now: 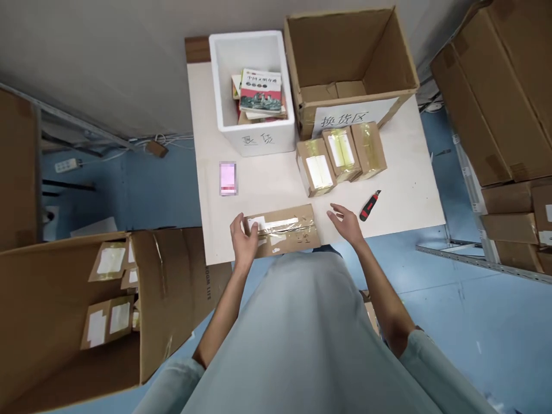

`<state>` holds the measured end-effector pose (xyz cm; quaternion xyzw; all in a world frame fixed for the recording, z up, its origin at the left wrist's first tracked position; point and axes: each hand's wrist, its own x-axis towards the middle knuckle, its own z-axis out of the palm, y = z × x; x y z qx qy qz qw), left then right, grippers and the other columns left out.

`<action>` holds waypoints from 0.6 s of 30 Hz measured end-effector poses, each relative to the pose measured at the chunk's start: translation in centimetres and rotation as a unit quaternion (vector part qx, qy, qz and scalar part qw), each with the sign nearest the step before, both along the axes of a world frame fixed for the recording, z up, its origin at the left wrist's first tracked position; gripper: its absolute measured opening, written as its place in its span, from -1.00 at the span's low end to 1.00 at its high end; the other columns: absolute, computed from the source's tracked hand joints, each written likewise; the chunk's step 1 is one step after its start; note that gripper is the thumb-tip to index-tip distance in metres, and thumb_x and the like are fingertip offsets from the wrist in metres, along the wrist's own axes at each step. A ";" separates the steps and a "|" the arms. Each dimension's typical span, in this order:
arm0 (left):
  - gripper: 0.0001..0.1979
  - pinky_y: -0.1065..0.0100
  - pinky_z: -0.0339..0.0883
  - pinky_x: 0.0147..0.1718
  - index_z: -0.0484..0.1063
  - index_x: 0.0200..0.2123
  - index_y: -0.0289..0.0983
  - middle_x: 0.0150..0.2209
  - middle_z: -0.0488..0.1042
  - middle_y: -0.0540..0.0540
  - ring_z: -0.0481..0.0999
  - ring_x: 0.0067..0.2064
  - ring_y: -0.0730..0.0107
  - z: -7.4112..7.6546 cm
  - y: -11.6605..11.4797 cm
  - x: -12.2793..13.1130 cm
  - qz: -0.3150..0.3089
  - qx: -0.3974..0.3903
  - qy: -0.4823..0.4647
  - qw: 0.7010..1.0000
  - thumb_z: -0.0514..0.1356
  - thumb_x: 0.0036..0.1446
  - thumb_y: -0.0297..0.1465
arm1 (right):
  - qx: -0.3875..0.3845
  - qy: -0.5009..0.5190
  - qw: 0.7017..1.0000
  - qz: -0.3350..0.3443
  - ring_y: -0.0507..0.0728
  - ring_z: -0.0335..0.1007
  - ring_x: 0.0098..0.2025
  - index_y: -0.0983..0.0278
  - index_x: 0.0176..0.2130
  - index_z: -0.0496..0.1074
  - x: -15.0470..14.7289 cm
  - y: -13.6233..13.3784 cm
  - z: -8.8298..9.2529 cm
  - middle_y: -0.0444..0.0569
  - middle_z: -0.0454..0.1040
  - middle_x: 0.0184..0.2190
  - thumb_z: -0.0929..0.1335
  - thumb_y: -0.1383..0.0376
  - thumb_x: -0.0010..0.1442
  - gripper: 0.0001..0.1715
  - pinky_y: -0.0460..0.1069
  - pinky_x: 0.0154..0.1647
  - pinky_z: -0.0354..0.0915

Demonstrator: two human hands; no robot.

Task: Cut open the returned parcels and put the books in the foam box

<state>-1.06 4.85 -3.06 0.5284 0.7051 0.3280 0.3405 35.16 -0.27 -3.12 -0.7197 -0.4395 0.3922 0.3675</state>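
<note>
A long taped cardboard box [287, 230] lies flat at the near edge of the white table [267, 184]. My left hand [245, 238] rests on its left end, thumb on top and fingers around the corner. To the right of the box, my right hand [346, 223] hovers with its fingers apart, holding nothing. A black and red box cutter [370, 207] lies on the table just beyond my right hand. Behind it stand several small taped boxes with yellowish tape, among them one with a white label [317, 168].
A white foam box [263, 141] holding books [261, 91] and a large open carton [353, 112] stand at the back. A blurred pink item [228, 178] lies left. Another big carton [168, 299] with parcels is at lower left; stacked cartons [487, 103] rise at right.
</note>
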 end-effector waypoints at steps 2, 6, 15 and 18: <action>-0.47 -0.06 0.22 0.56 0.49 0.34 -0.19 0.39 0.49 -0.30 0.42 0.49 -0.05 0.7 2.5 3.2 -0.048 0.025 0.025 0.998 0.34 0.35 -0.23 | 0.019 -0.035 0.998 -0.047 0.43 0.62 0.26 0.25 0.29 0.60 4.1 1.4 0.0 0.25 0.62 0.31 0.39 -0.33 0.35 -0.11 0.39 0.33 0.56; -0.49 -0.15 0.07 0.60 0.54 0.29 -0.23 0.36 0.57 -0.32 0.47 0.47 -0.11 0.7 8.7 11.3 -0.120 -0.035 0.060 0.990 0.37 0.33 -0.25 | 0.011 -0.107 0.987 -0.118 0.47 0.41 0.44 0.35 0.46 0.40 12.3 4.8 -0.6 0.39 0.43 0.44 0.38 -0.30 0.35 0.04 0.42 0.40 0.45; -0.60 0.02 0.53 0.29 0.67 0.12 -0.30 0.12 0.74 -0.31 0.74 0.17 -0.01 -2.7 16.9 22.8 -0.051 -0.157 0.043 0.985 0.37 0.20 -0.48 | -0.095 -0.080 0.986 -0.114 0.52 0.27 0.53 0.42 0.61 0.12 20.7 11.5 -4.2 0.45 0.31 0.51 0.47 -0.23 0.24 0.30 0.34 0.52 0.27; -0.62 0.05 0.58 0.25 0.68 0.12 -0.32 0.15 0.73 -0.31 0.76 0.12 0.03 -2.6 17.1 23.3 -0.023 -0.153 0.037 0.987 0.30 0.25 -0.50 | -0.086 -0.065 0.990 -0.093 0.49 0.31 0.50 0.36 0.62 0.12 21.1 11.7 -5.3 0.40 0.35 0.49 0.47 -0.21 0.24 0.28 0.32 0.50 0.30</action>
